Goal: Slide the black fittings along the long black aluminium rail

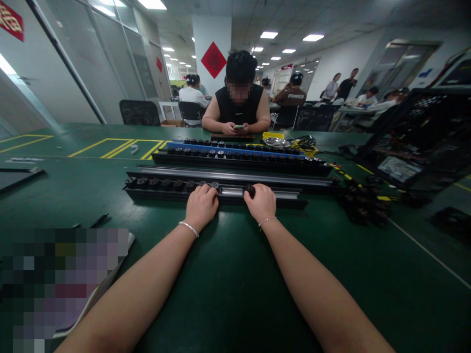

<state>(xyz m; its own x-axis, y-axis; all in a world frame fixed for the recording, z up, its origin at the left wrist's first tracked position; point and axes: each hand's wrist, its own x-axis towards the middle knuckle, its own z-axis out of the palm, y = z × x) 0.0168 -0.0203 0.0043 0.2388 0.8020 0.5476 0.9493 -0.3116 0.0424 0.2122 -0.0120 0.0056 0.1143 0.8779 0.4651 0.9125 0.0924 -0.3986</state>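
Note:
A long black power-strip rail (pixel 287 198) lies across the green table in front of me, with several black socket modules (pixel 162 184) seated in its left part. My left hand (pixel 201 204) rests curled on the rail, its fingers closed against a socket module near the end of that row. My right hand (pixel 260 201) is closed on a separate black socket module (pixel 250 189) at the rail's bare metal section. A bracelet sits on each wrist.
More rails (pixel 239 162) with sockets lie behind, one on a blue strip. A heap of loose black modules (pixel 362 201) sits to the right, a metal bowl (pixel 276 142) farther back. A person across the table holds a phone. A black crate (pixel 415 132) stands at right.

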